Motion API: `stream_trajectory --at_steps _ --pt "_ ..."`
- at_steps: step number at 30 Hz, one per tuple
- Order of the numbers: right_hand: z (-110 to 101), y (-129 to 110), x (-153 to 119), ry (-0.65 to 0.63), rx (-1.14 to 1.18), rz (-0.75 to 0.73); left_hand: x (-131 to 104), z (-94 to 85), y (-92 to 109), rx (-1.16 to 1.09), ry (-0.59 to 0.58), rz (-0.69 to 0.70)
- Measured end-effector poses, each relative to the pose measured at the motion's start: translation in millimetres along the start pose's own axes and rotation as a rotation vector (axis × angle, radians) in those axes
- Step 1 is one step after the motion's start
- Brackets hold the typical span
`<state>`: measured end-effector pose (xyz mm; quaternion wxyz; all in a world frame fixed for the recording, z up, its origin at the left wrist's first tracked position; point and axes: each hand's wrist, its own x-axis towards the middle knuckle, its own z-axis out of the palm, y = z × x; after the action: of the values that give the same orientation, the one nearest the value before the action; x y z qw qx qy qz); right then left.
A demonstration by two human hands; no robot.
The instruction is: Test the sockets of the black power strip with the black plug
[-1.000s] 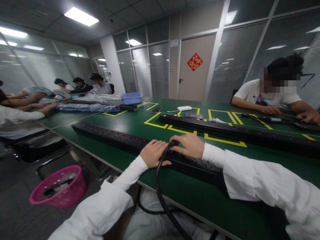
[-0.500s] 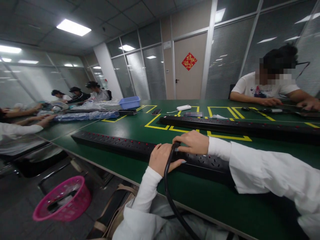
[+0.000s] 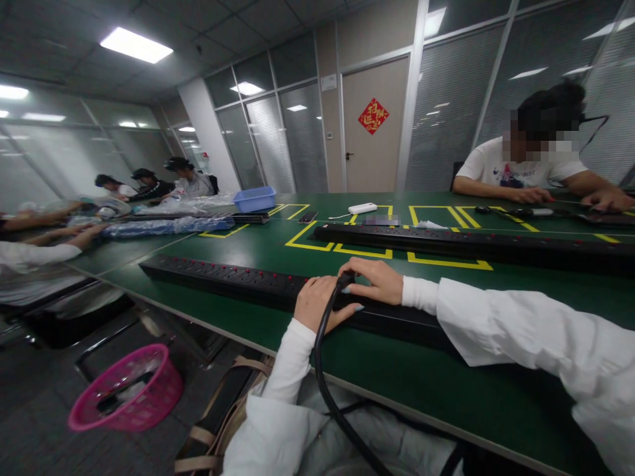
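Here, in the head view, both hands sit on a long black strip (image 3: 238, 283) that lies along the near edge of the green table (image 3: 411, 383). The left hand (image 3: 320, 303) rests flat on the strip with its fingers close together and the thumb stretched out to the right along the strip's near side. The right hand (image 3: 374, 281) is just beside it, touching or nearly touching, its fingers curled down and pinching the plug end of a thick black cable (image 3: 322, 370) against the top of the strip; whether the plug is seated in a socket cannot be told. The cable arcs up from below the table edge, passes between the two hands and drops down over the person's lap. Both arms wear white sleeves. A second strip (image 3: 471, 243) lies farther back, across yellow tape outlines, well apart from the first. Behind it are a white box (image 3: 362, 208) and a blue bin (image 3: 254, 198). At the far right another person in a white shirt has both hands on the table. More people sit at the far left end beside plastic-wrapped bundles (image 3: 163, 227). On the floor to the left stands a pink basket (image 3: 126, 390)
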<state>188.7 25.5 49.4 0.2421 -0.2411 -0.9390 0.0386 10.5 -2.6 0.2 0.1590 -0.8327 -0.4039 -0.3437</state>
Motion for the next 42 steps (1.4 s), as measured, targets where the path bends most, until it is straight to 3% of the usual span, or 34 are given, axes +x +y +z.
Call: stream_trajectory --at_steps 7,20,32,42 --pt "-6 -3 1 -0.014 -0.105 -0.102 1 -0.6 0 0.014 -0.01 0.022" --pt "-7 -6 -3 -0.026 -0.023 0.014 0 0.0 -4 0.006 -0.063 0.052" --pt "-3 -11 2 -0.052 -0.058 0.004 -1 2.4 -9 0.015 -0.084 0.068" --pt "0 -13 -2 -0.093 -0.13 -0.068 -2 7.6 -12 0.026 -0.024 0.054"
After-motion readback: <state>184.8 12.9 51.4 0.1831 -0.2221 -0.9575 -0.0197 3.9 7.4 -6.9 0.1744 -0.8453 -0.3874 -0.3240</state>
